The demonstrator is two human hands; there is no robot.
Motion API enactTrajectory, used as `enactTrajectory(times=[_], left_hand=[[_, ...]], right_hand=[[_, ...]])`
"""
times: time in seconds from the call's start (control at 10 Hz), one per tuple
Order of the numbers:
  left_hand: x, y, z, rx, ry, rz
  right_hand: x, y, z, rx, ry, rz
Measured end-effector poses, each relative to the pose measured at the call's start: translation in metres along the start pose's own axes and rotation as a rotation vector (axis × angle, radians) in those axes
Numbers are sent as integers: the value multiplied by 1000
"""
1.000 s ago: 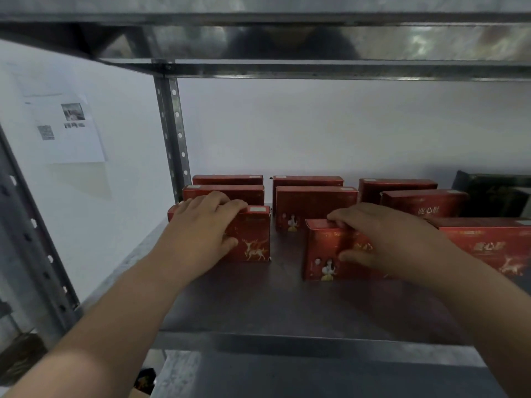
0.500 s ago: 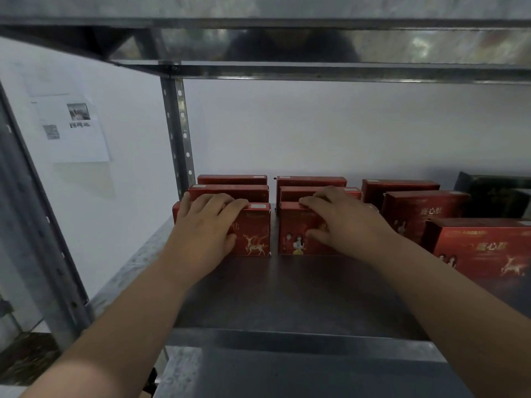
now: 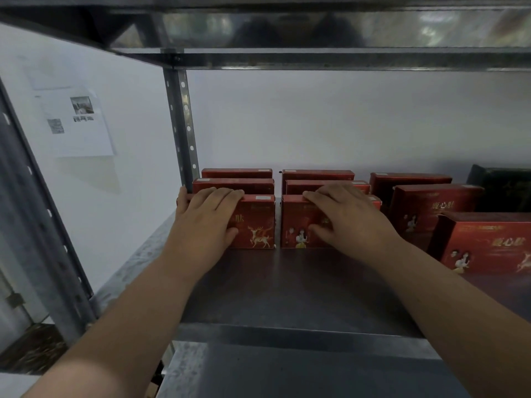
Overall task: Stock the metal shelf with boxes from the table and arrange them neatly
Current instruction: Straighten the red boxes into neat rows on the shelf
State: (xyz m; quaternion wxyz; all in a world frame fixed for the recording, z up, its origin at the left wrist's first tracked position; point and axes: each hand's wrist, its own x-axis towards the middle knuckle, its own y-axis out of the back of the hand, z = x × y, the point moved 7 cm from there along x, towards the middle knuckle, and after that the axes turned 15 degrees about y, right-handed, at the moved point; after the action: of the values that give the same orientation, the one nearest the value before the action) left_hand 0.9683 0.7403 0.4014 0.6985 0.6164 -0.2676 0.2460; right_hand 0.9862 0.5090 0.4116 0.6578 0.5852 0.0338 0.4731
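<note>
two flat hands (image 3: pixel 205 218) (image 3: pixel 342 218), each grip clasping a glossy red rectangular carton (image 3: pixel 258 222) (image 3: pixel 296 222) on dull metal shelf (image 3: pixel 287 282).

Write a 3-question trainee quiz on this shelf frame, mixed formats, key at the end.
1. True or false: the left hand rests on the front red box of the leftmost column.
2. Multiple choice: the front box under the right hand stands (A) level with the left front box, a narrow gap between them, (B) stacked on top of it, (C) at the shelf's front edge.
3. Fill in: the far-right front box sits ___ to the camera than the other front boxes on the metal shelf.

Key: 1 true; 2 A; 3 closer.
</note>
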Motion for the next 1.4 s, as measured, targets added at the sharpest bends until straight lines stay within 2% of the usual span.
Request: enactTrajectory(times=[0.9,1.4], left_hand=[[0,-5,3,22,-42,36],[0,-7,4,45,-36,-7]], right_hand=[[-9,-4,6,12,-51,27],[-9,-5,9,6,-69,-9]])
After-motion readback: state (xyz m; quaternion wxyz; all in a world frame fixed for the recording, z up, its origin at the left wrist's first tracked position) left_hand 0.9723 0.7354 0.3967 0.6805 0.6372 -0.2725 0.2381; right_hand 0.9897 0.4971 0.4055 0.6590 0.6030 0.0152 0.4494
